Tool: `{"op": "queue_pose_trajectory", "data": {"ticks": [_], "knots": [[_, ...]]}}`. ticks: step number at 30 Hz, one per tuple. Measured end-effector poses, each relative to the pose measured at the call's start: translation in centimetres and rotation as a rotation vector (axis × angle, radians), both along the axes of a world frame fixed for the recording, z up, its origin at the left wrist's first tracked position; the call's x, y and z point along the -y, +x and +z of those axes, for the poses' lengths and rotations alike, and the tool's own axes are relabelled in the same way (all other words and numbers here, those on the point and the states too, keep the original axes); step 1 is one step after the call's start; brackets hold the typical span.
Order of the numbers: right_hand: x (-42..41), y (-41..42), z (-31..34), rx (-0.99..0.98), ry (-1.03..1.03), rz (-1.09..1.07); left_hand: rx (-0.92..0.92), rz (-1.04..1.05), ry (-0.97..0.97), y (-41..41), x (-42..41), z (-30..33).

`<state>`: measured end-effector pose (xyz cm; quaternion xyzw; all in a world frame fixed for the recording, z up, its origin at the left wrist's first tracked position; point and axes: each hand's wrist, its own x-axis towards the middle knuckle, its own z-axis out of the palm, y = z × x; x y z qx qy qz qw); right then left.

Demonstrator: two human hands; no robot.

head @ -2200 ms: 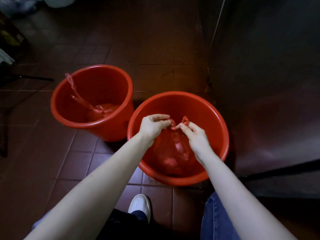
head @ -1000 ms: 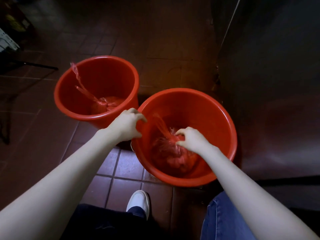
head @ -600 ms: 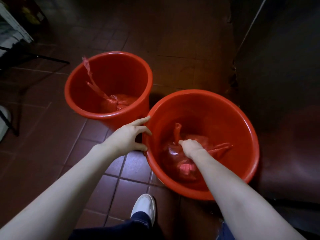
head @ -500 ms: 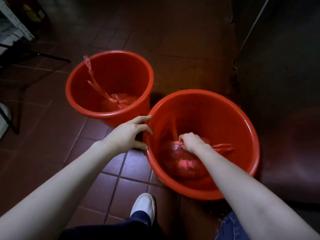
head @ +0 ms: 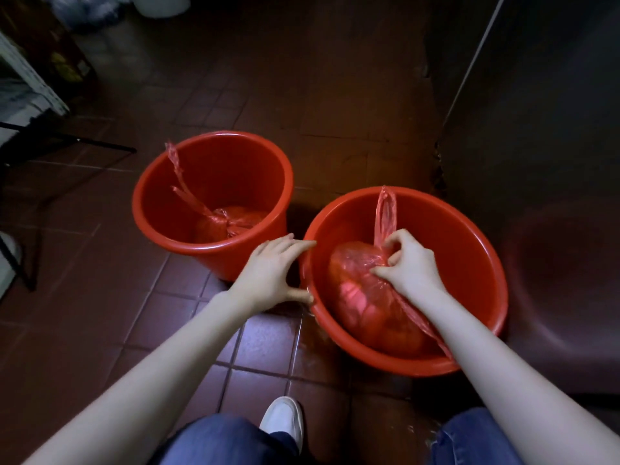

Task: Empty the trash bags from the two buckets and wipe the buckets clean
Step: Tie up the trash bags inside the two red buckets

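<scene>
Two red plastic buckets stand side by side on a dark tiled floor. The right bucket holds a full, tied red trash bag, risen to about rim height. My right hand pinches that bag at its knot, with one bag handle sticking up behind the fingers. My left hand rests with spread fingers against the outside left wall of the right bucket, thumb at its rim. The left bucket holds a second tied red trash bag at its bottom, its handles leaning up to the rim.
A dark metal cabinet wall stands close on the right of the buckets. A black metal frame and cluttered items lie at the far left. My white shoe and jeans-clad knees are at the bottom edge.
My right hand has pulled the tied bag upward inside the right bucket, from the bottom to near the rim. My left hand stays braced on that bucket's side.
</scene>
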<state>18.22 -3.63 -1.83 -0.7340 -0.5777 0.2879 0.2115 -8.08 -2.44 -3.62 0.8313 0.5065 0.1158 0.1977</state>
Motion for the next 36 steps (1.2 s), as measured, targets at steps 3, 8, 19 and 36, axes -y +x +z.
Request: {"op": "queue_pose_trajectory", "data": {"ticks": [3,8,19,36], "knots": [[0.6,0.5,0.3,-0.007,-0.023,-0.075,0.018,0.256,0.128,-3.6,-1.8,0.3],[1.0,0.0,0.5,-0.043,-0.032,-0.06,-0.417,0.563,0.079,-10.3,-2.2,-1.4],[1.4,-1.3,-0.3,-0.111,-0.054,-0.066,-0.503,0.067,0.234,-10.0,2.9,-0.4],[2.7,-0.7,-2.6,-0.277,-0.195,-0.187,-0.618,0.373,-0.422,-10.4,0.8,-5.5]]}}
